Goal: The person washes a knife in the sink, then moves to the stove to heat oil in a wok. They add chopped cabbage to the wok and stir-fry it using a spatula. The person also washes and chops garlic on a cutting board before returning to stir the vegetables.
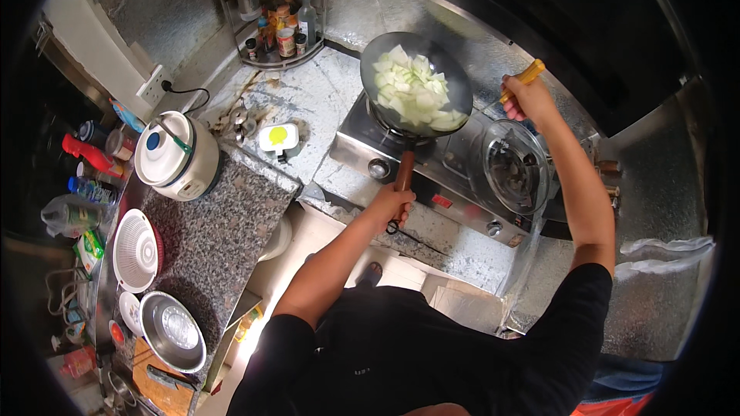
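My left hand (391,206) is wrapped round the brown handle (405,171) of a dark wok (452,62). Sliced pale green and white vegetable pieces (412,86) lie in the wok, which sits over the left burner of a gas stove (351,146). To the right of the wok and raised, my right hand (526,97) is closed round a yellow, stick-like thing (532,73). Its kind cannot be made out, and part of it is hidden in my fingers. Below that hand, a clear glass lid (512,166) covers the right burner area.
A metal corner rack (270,62) with jars and bottles stands at the back left. A white rice cooker (193,169), a white colander (137,250), a steel basin (173,331) and a knife (171,377) on a cutting board (146,393) line the left counter. A dark range hood (570,23) hangs at upper right.
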The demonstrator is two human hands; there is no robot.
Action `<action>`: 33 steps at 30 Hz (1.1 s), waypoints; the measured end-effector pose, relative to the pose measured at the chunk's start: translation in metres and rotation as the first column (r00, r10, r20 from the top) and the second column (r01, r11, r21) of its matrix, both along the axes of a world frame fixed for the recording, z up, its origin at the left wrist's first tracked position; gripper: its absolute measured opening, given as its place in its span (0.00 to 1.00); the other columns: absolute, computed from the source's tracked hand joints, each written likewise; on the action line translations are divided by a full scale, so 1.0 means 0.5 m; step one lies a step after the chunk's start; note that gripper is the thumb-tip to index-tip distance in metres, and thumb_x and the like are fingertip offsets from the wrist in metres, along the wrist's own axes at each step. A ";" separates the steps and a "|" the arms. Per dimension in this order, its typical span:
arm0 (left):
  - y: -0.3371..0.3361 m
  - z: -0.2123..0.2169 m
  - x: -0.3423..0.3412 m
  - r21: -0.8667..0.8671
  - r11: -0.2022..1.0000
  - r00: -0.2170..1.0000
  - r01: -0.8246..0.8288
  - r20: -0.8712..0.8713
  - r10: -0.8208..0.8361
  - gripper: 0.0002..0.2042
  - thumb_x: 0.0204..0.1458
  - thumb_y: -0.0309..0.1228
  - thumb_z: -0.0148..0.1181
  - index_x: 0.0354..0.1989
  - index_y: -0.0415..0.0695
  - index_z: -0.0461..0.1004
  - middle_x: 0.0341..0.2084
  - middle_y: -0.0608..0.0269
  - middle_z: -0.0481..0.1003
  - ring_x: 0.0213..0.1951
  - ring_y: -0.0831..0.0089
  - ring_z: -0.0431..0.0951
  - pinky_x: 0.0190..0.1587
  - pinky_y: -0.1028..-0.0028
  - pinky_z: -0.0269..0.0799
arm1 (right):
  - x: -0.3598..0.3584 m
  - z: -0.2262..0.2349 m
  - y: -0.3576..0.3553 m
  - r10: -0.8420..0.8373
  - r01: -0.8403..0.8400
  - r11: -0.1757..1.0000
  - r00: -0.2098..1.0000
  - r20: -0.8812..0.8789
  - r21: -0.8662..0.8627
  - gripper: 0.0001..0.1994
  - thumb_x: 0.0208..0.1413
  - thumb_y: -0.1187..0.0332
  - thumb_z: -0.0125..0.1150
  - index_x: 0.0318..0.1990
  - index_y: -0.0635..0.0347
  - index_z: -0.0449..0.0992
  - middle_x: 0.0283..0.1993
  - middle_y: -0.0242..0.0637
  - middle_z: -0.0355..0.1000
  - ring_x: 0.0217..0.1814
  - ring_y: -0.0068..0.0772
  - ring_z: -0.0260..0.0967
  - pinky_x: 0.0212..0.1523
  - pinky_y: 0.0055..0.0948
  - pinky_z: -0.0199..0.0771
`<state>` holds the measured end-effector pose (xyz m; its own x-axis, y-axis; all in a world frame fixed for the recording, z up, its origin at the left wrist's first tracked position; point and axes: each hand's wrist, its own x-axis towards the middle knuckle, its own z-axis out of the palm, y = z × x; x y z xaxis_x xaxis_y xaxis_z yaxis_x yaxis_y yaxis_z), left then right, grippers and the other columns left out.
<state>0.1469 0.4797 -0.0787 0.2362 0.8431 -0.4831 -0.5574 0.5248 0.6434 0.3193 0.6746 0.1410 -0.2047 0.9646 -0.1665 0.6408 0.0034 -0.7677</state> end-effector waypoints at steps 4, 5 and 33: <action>0.010 -0.002 0.012 0.003 1.000 1.000 0.020 0.022 -0.020 0.07 0.43 0.28 0.53 0.27 0.44 0.60 0.14 0.67 0.63 0.12 0.76 0.64 0.12 0.74 0.59 | -0.037 -0.144 0.001 -0.011 0.044 0.993 0.961 -0.275 0.114 0.10 0.51 0.64 0.52 0.30 0.62 0.70 0.16 0.33 0.66 0.13 0.20 0.63 0.14 0.17 0.63; 0.016 0.001 0.012 0.007 1.000 0.999 0.021 0.030 -0.021 0.07 0.43 0.28 0.53 0.27 0.44 0.60 0.14 0.67 0.63 0.12 0.76 0.64 0.12 0.74 0.59 | -0.055 -0.171 -0.006 0.019 0.029 0.990 0.942 -0.336 0.137 0.09 0.51 0.64 0.52 0.30 0.63 0.71 0.16 0.32 0.66 0.13 0.20 0.63 0.15 0.17 0.63; 0.010 0.006 -0.011 -0.033 0.999 1.000 0.015 0.015 -0.014 0.09 0.43 0.31 0.56 0.29 0.48 0.61 0.13 0.70 0.63 0.12 0.78 0.63 0.12 0.76 0.60 | 0.032 -0.207 -0.122 -0.131 0.162 0.986 0.911 -0.391 0.047 0.10 0.53 0.62 0.50 0.34 0.60 0.70 0.18 0.34 0.67 0.14 0.21 0.64 0.13 0.17 0.61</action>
<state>0.1413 0.4845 -0.0759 0.2555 0.8234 -0.5067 -0.5587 0.5535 0.6176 0.3353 0.6137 0.0373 -0.0936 0.9952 -0.0279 0.2936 0.0008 -0.9559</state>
